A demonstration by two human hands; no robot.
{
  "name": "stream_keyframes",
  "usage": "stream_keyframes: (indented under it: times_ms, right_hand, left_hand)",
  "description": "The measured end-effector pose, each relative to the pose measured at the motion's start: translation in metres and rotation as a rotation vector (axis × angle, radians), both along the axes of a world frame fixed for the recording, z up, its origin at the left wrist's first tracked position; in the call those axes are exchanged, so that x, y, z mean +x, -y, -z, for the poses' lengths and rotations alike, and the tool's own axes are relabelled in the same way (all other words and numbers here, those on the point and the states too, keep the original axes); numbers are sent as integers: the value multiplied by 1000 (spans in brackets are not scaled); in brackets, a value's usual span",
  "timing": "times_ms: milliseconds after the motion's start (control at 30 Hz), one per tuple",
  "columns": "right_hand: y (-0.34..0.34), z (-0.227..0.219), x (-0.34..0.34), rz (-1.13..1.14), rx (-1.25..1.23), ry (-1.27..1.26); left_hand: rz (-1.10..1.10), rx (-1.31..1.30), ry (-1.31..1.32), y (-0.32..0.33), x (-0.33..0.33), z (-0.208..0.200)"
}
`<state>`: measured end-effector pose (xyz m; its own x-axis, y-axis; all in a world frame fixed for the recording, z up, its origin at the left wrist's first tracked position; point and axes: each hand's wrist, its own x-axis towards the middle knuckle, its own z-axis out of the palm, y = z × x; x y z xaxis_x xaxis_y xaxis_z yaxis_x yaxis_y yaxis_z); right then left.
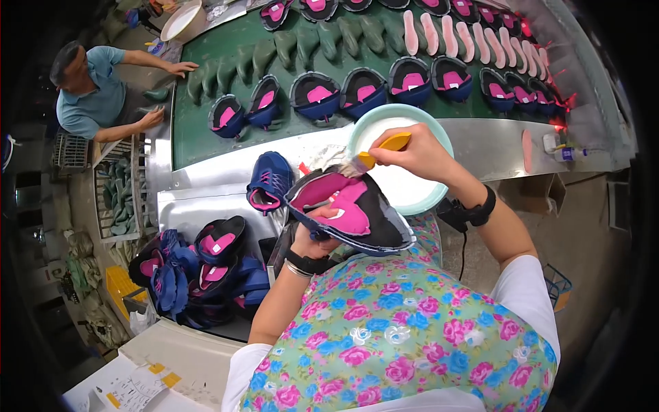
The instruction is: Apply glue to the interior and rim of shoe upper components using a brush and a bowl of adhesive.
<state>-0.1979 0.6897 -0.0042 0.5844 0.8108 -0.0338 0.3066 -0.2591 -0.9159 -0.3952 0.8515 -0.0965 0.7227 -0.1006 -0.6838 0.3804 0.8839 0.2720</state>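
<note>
My left hand (314, 235) is closed around a shoe upper (386, 223), its pink and black inner side turned up and its edges frayed. In my right hand (420, 152) is a brush with a yellow handle (394, 142), gripped by the fingers. Its pale bristles meet or nearly touch the upper's far edge; I cannot tell which. Beneath my right hand stands a pale green basin (445, 141) of white liquid. A finished-looking blue shoe (270, 180) with pink laces lies just left of the upper.
A green conveyor belt (195, 147) carries rows of shoe uppers (314, 96), dark green shoe lasts (285, 47) and pink insoles (448, 38). More uppers (220, 240) are piled at my left. Across the belt's left end, a person (96, 89) handles lasts. A lone insole (527, 150) lies right.
</note>
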Motion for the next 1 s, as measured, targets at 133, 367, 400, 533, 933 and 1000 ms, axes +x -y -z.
stream_keyframes:
  times_ms: [133,367,400,533,933,1000]
  right_hand:
    - [10,16,-4,118,-85,-73]
    - [-18,1,-5,282,-71,-135]
    - [-26,2,-8,285,-9,-110]
    - [-41,17,-15,267,-145,-9]
    - [-116,12,-23,-115,141,234]
    - [-113,14,-20,-111,16,352]
  left_hand:
    - [25,-224,39,-21,-5,5]
    - [-14,-261,35,-42,-11,7]
    - [-77,-207,-23,-42,-14,15]
    - [-321,-122,-158,-43,-6,-5]
    - [-128,-490,207,-80,-26,6]
    - [-66,-513,306,-86,-31,23]
